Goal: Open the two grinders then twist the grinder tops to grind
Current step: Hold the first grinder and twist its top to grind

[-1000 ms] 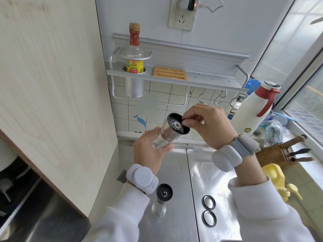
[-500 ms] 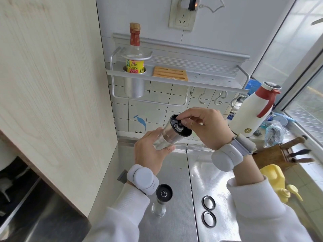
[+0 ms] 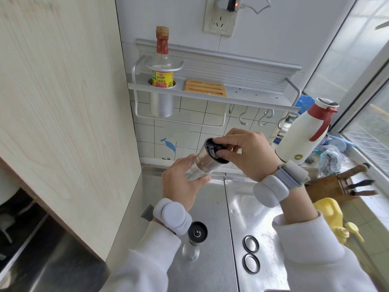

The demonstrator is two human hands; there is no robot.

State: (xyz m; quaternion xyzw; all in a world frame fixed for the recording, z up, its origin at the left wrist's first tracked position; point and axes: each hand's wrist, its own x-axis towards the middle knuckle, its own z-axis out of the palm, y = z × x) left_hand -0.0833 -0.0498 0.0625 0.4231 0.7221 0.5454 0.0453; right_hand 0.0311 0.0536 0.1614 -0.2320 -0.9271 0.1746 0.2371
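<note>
A steel and glass grinder (image 3: 205, 162) is held tilted above the metal counter (image 3: 212, 207). My left hand (image 3: 181, 182) wraps its clear lower body. My right hand (image 3: 248, 153) pinches the black top of this grinder with thumb and fingers, covering much of it. A second grinder (image 3: 194, 239) with a black top stands upright on the counter below my left wrist, touched by neither hand. Two black ring caps (image 3: 250, 252) lie flat on the counter to its right.
A wooden cabinet side (image 3: 63, 102) closes off the left. A wall rack (image 3: 210, 91) holds a sauce bottle (image 3: 162, 66). At right stand a white and red thermos (image 3: 305, 133), a wooden knife block (image 3: 336, 184) and a yellow bottle (image 3: 332, 218).
My right hand has shifted over the held grinder's black top and turned around it. The grinder has tilted slightly. The second grinder and the rings have stayed put.
</note>
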